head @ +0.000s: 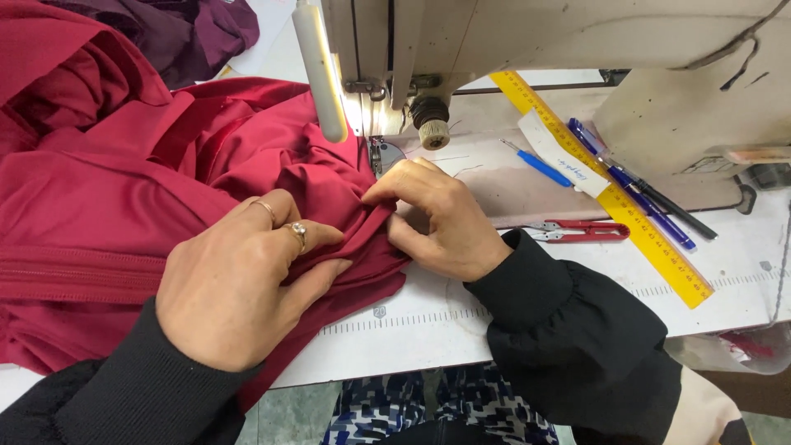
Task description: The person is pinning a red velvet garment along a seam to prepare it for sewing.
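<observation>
Pinching a fold of red cloth (165, 173) with right hand (441, 222), fingers closed on it, just before the needle (377, 148); left hand (239, 288) flat, open, pressing cloth on table (577, 272). Risks: fold slipping, puckered seam; fingertips near needle, likely pricked.

This is a sewing workshop. A cream industrial sewing machine (527, 41) stands on a white worktable (577, 272) marked with a ruled scale, with red fabric (124, 181), a yellow ruler (626, 210), red thread snips (577, 231) and blue pens (634, 198) beside it.
</observation>
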